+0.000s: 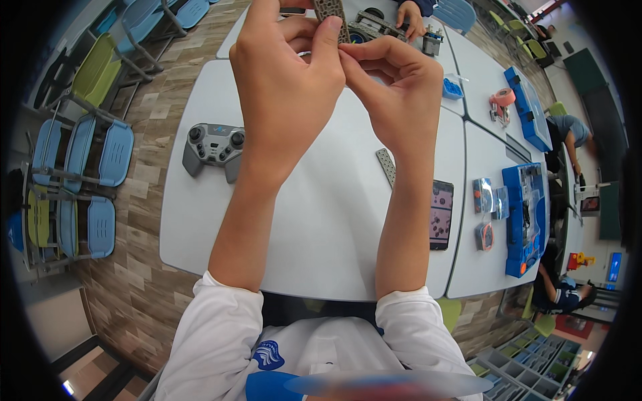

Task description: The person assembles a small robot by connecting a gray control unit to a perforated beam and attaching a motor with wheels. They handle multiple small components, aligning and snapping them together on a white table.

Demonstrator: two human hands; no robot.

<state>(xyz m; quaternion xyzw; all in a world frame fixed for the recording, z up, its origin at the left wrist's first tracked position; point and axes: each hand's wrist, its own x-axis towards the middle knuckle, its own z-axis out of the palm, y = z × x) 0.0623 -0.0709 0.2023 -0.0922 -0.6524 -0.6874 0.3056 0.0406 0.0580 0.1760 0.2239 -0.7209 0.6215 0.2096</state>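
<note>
My left hand (291, 87) is raised at the top of the view, its thumb and fingers closed on a grey perforated plastic plate (329, 12). Beside it, my right hand (398, 90) pinches thumb against forefinger at the lower end of this plate. Whatever is between those fingertips is too small or hidden to name. Behind my hands a grey wheeled model (378, 27) stands on the table, with another person's hand (411, 19) at it. Partly hidden by my right forearm lies a grey perforated strip (384, 166).
A grey game-style controller (214, 148) lies left on the white table (321, 234). Right of my forearm is a tablet (441, 215) showing pictures of parts. Farther right are blue cases (513, 220), small clear boxes (482, 195) and a pink tape roll (503, 97). Chairs (100, 227) stand left.
</note>
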